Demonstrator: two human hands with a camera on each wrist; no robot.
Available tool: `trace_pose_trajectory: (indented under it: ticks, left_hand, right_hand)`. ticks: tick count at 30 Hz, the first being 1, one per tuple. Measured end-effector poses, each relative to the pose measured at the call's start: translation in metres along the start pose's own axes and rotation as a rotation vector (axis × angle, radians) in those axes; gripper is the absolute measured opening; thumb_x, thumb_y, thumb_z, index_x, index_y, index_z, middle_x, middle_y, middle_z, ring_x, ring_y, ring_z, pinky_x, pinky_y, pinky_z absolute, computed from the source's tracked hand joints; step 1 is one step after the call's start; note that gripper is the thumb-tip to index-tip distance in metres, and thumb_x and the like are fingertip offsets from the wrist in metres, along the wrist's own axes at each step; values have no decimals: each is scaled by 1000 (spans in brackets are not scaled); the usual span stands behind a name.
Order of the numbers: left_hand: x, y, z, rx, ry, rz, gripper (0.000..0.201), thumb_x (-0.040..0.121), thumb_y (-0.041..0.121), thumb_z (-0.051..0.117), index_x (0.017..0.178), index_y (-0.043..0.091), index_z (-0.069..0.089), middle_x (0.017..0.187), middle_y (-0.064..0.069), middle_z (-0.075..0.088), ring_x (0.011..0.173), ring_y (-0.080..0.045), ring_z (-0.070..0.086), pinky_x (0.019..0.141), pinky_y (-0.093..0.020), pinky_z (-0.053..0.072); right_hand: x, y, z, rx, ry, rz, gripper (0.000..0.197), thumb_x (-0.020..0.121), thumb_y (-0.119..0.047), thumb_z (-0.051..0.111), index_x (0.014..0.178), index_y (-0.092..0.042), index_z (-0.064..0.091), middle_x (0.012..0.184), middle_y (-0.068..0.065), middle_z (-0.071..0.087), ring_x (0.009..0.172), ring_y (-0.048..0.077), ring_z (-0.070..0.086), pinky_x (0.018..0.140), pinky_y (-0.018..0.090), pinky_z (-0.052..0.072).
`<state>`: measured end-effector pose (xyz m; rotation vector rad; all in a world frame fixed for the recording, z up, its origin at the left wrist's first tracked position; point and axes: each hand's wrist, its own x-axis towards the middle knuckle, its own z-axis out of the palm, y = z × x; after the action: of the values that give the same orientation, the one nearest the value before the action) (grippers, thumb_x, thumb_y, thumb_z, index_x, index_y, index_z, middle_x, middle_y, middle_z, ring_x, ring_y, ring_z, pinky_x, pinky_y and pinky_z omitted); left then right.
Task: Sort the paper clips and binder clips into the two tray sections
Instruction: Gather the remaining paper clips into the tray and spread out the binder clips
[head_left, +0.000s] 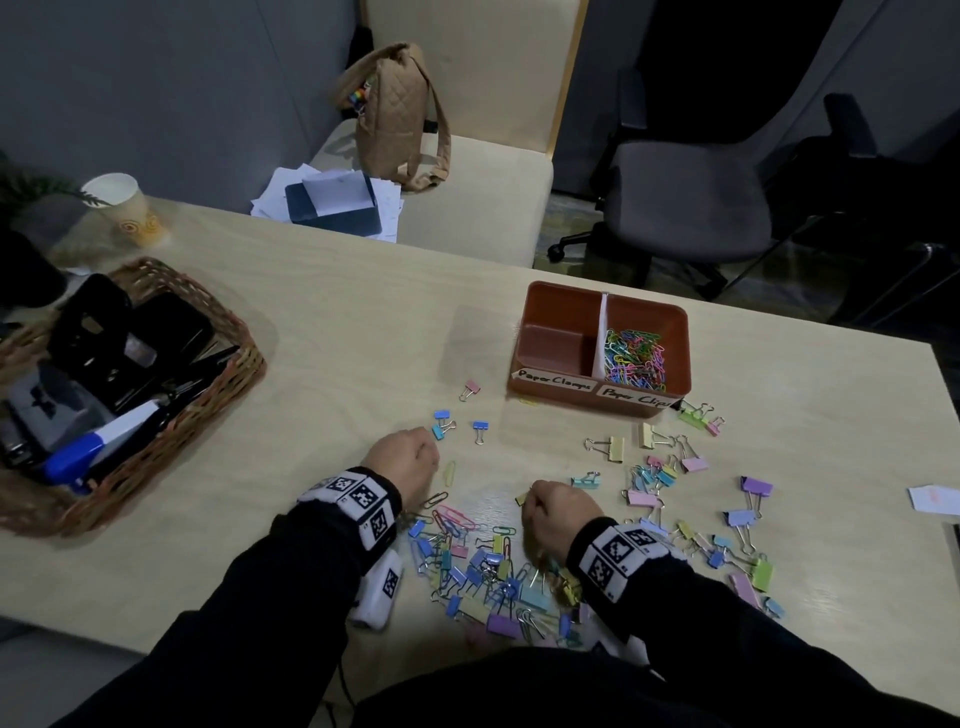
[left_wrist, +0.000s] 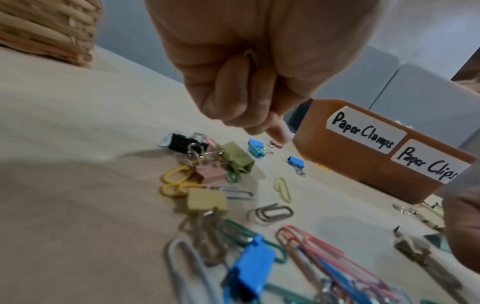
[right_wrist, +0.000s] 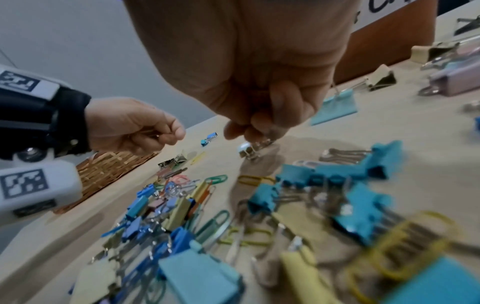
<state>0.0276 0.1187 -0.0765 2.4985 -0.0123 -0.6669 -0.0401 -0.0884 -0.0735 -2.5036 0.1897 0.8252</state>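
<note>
The reddish-brown plastic two-section tray (head_left: 597, 299) holds colourful wire paper clips (head_left: 635, 357) in its right section. Near its front, the left hand (head_left: 402, 457) is curled around a paper clip. The right hand (head_left: 556, 512) pinches a small yellow binder clip (head_left: 521, 499) above the mixed clip pile (head_left: 483, 577).

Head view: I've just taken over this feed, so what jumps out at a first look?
The brown tray at mid-table: its right section holds a bright heap of paper clips, its left section looks bare. In front of it, pastel binder clips and loose paper clips are scattered across the table. Over them, the left hand is curled closed, while the right hand pinches a small yellow binder clip.
</note>
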Motion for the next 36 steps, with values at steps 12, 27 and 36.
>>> trace_pose_trajectory:
  ticks: [12, 27, 36]
  left_hand:
    - [-21, 0, 17, 585, -164, 254, 32, 86, 40, 64, 113, 23, 61, 113, 0, 54, 104, -22, 57, 84, -33, 46]
    - [-23, -28, 3, -30, -104, 34, 33, 99, 26, 34, 89, 6, 58, 92, -14, 63, 91, -29, 58, 84, -36, 45]
    - [-38, -41, 9, -503, 7, -135, 35, 98, 19, 38, 63, 17, 42, 64, 0, 43, 62, -17, 40, 61, -29, 31]
  right_hand:
    - [7, -25, 11, -219, -84, -84, 22, 84, -42, 60, 94, -23, 54, 95, 1, 65, 90, 23, 60, 79, 35, 52]
    - [14, -43, 19, -341, -97, -228, 31, 93, -36, 54, 113, -17, 40, 99, 11, 66, 90, 33, 62, 76, 40, 51]
    - [19, -66, 34, -523, -139, -469, 25, 91, -19, 55, 115, -20, 48, 96, 6, 62, 85, 29, 60, 68, 34, 48]
